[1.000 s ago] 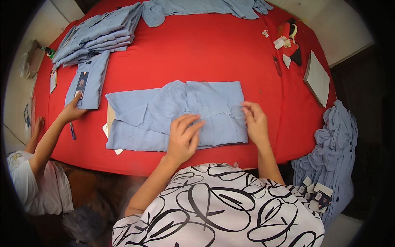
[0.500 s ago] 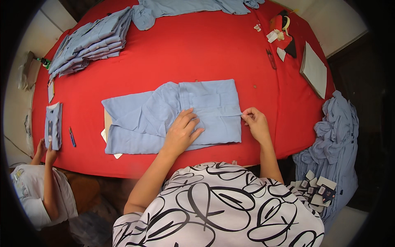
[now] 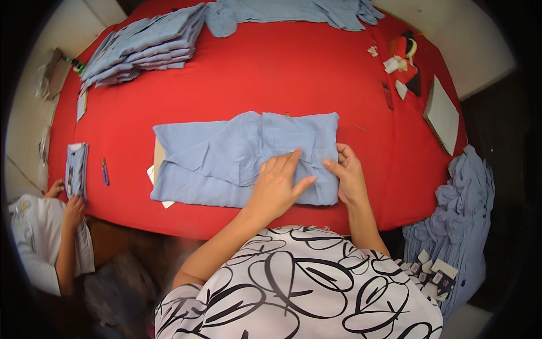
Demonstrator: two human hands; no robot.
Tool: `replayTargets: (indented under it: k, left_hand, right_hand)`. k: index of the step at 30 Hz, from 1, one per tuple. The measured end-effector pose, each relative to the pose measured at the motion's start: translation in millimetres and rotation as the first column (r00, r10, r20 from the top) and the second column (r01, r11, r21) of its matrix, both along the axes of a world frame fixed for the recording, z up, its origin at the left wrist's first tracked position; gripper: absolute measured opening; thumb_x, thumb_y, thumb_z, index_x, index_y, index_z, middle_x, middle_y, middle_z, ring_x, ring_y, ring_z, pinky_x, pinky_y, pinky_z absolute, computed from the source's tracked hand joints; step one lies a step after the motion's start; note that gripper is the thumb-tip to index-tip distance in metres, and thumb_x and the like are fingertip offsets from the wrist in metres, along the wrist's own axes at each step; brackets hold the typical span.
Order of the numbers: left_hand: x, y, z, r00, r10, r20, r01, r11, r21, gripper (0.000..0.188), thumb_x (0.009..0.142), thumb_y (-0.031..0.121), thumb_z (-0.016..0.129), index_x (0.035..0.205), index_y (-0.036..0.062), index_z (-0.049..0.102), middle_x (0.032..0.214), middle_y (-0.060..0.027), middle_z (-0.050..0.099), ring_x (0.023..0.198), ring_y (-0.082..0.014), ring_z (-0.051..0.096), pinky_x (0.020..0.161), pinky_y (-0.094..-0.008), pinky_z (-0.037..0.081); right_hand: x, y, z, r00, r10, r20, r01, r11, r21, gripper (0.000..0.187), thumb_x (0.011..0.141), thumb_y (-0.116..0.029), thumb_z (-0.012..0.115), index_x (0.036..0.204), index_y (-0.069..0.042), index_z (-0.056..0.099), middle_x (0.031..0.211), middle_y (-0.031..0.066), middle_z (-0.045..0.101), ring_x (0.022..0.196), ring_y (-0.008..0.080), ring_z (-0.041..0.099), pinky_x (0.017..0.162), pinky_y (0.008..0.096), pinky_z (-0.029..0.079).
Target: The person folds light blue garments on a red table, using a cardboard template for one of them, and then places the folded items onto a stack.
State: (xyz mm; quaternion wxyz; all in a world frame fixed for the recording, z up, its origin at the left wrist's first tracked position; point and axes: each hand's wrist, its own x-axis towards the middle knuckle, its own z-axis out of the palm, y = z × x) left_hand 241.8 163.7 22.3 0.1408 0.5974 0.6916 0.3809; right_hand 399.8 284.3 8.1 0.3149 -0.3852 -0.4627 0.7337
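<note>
A light blue shirt, partly folded, lies on the red table in front of me. Tan cardboard peeks out past its left end, along with bits of white card. My left hand rests on the right half of the shirt, its fingers stretched out and the thumb apart. At the shirt's right edge, my right hand has the thumb on top of the cloth and the fingers at its rim, gripping it. What lies under the cloth there is hidden.
A stack of folded shirts lies at the far left. More blue garments lie along the far edge and a heap hangs at the right. Papers, scissors and a pen lie around. A co-worker's hands touch another folded shirt.
My left hand has slid rightward over the shirt. My right hand has gone from a fingertip pinch just off the right edge to a fuller grip on it. The view has shifted slightly.
</note>
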Motion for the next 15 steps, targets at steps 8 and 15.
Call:
replayTargets:
  k: [8,15]
  left_hand:
    - [-41.1,-9.9,45.4,0.805,0.219,0.552,-0.052,0.952,-0.301,0.052,0.095,0.04,0.057,0.126,-0.002,0.059,0.107,-0.0183,0.068,0.09,-0.0281,0.067,0.086,-0.0355,0.048]
    - [-203.5,-108.2,46.5,0.492,0.514,0.703,-0.324,0.857,-0.4,0.045,0.084,0.016,0.055,0.125,-0.0033,0.061,0.111,-0.0105,0.066,0.101,-0.0241,0.063,0.091,-0.0373,0.049]
  right_hand:
    - [-38.6,-37.9,40.3,0.838,0.206,-0.505,-0.256,0.966,-0.031,0.045,0.08,0.008,0.041,0.124,-0.004,0.039,0.133,0.0206,0.049,0.133,0.0406,0.044,0.109,0.0544,0.04]
    - [-45.6,-33.5,28.6,0.918,0.28,-0.28,-0.306,0.951,-0.053,0.04,0.087,0.01,0.041,0.124,-0.003,0.047,0.14,0.0175,0.043,0.128,0.0334,0.05,0.102,0.0511,0.05]
